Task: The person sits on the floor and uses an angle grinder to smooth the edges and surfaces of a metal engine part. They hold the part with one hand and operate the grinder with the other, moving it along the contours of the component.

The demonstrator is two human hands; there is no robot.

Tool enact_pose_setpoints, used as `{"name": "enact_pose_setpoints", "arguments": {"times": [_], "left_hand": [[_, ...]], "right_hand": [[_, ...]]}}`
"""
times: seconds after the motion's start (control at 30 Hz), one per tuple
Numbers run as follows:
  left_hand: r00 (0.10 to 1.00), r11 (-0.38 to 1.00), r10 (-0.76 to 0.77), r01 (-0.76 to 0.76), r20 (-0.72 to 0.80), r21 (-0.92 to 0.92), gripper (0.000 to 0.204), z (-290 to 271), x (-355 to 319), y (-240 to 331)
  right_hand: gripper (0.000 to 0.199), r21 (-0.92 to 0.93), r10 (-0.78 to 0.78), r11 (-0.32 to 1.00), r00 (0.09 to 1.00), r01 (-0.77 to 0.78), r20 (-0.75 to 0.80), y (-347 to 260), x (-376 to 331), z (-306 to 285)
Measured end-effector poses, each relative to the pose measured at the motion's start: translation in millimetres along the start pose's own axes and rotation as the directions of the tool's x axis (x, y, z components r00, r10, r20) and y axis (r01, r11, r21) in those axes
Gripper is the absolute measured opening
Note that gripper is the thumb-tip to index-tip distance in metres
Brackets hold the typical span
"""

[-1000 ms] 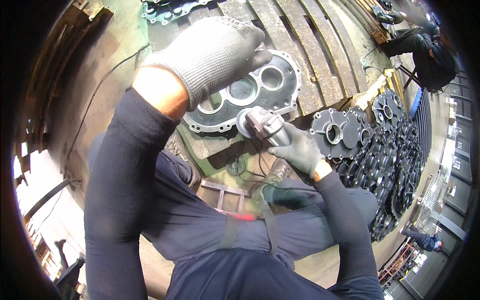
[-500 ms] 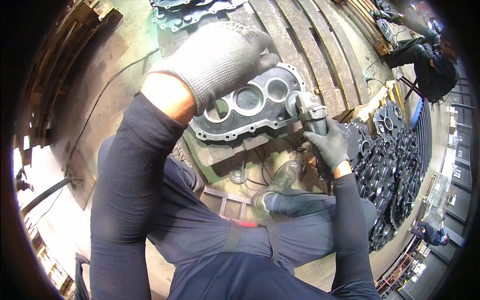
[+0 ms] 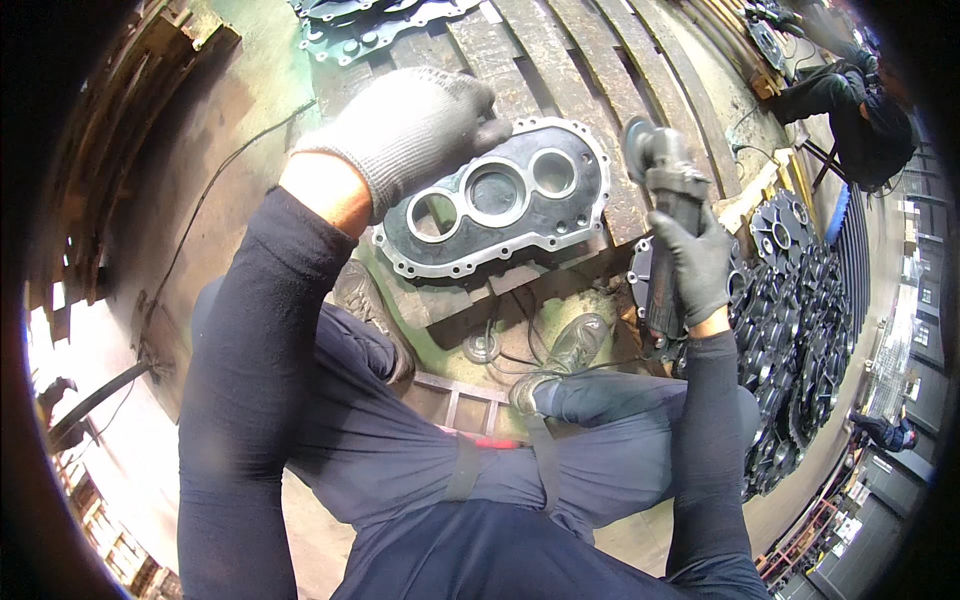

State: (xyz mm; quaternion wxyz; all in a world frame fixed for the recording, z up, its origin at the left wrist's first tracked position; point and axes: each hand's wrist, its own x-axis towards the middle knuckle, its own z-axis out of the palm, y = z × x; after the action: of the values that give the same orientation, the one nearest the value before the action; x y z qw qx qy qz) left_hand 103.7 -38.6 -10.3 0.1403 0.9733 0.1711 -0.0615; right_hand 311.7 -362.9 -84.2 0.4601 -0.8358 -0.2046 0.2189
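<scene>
A dark metal housing casting (image 3: 520, 235) with a bright machined rim and three round openings lies on a wooden pallet (image 3: 690, 130). Over its far left part is my left hand (image 3: 415, 130) in a grey glove, fingers curled together. What they close on, if anything, is hidden, and I cannot tell whether the hand touches the casting. My right hand (image 3: 697, 260), gloved too, is wrapped round the body of an angle grinder (image 3: 675, 190). The grinder's disc is off the casting, just beyond its right end.
More castings (image 3: 375, 35) lie at the far edge. A large pile of dark castings (image 3: 790, 340) stands to the right, and a co-worker (image 3: 865, 120) sits beyond it. Stacked pallets (image 3: 130, 130) rise at the left. Cables run over the floor near my shoe (image 3: 575, 350).
The grinder has moved right and away from the casting's right end, where its disc was against the rim. My left hand has drawn back leftward, its fingers more curled. The casting stays put.
</scene>
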Motion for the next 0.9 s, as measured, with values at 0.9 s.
{"name": "enact_pose_setpoints", "arguments": {"times": [0.9], "left_hand": [[0.984,0.984,0.174,-0.172,0.043,-0.043,0.048,219.1,-18.3,65.1]], "right_hand": [[0.066,0.82,0.042,0.572,0.997,0.025,-0.059,-18.3,-24.3,-142.6]]}}
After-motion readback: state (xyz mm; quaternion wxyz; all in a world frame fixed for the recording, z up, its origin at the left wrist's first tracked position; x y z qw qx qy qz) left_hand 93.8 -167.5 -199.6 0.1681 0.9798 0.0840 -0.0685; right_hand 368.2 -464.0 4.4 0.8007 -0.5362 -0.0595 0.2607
